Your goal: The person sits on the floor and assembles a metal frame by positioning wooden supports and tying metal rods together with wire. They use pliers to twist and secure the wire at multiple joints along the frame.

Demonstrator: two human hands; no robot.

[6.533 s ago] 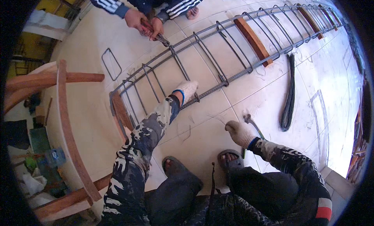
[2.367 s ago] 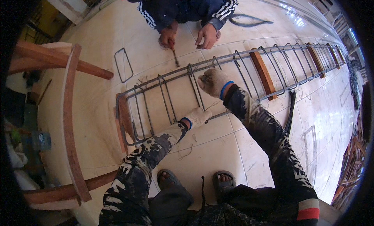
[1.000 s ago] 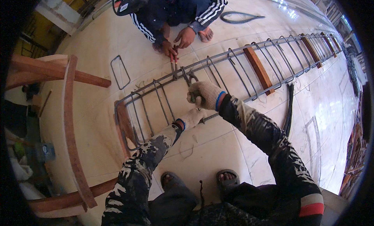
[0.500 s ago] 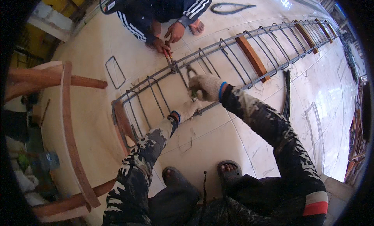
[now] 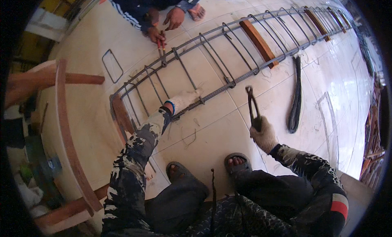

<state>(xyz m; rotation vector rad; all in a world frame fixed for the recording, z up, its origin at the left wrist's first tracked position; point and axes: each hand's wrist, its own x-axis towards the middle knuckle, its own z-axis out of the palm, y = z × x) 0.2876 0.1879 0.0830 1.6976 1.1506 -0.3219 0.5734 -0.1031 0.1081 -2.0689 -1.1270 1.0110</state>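
My left hand point(image 5: 185, 101), in a pale knit glove, is closed at the near side of a long rebar cage point(image 5: 218, 90). Its fingers are at the lower end of a bent steel stirrup point(image 5: 185, 69), which they partly cover. My right hand point(image 5: 264, 135), gloved too, is closed round the handles of a pair of dark pincers point(image 5: 253, 104). The pincers' head points away from me, apart from the cage, above the tiled floor. Several stirrups cross the cage's long bars.
Across the cage, a co-worker's hands point(image 5: 165, 24) hold red-handled pincers point(image 5: 161, 47) at the far bar. Wooden blocks point(image 5: 259, 43) lie under the cage. A bundle of dark wire point(image 5: 294, 102) lies right of it, a loose stirrup point(image 5: 112, 65) left. A wooden frame point(image 5: 71, 135) stands at left.
My right hand has drawn back from the cage, toward me and to the right, with the pincers. My left hand stays at the stirrup. The view has shifted slightly.
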